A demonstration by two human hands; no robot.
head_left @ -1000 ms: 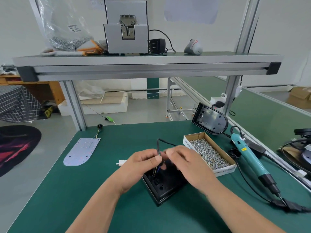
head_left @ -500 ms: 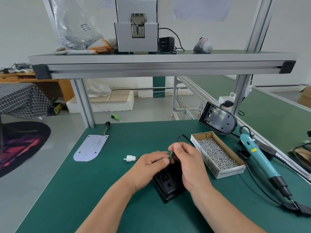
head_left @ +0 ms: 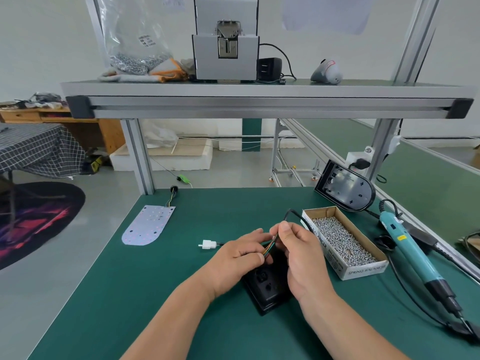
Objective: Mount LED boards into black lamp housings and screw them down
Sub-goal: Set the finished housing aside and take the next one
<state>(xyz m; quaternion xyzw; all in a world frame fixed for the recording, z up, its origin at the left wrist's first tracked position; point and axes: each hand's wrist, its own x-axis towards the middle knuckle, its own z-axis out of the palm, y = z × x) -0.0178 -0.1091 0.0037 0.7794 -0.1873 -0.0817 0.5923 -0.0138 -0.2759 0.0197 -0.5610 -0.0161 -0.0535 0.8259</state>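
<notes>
Left of the screw box (head_left: 342,240), your left hand (head_left: 233,258) and right hand (head_left: 298,255) both pinch limp coloured wires (head_left: 270,244) over the black lamp housing (head_left: 267,288). Thin leads probably kink; grip lightly, close to the housing. LED board (head_left: 148,226) lies farther left.

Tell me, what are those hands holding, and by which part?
Both hands hold the thin coloured wires above the black lamp housing: the right hand pinches them near the top, by the black cable sheath, the left hand lower down.
</notes>
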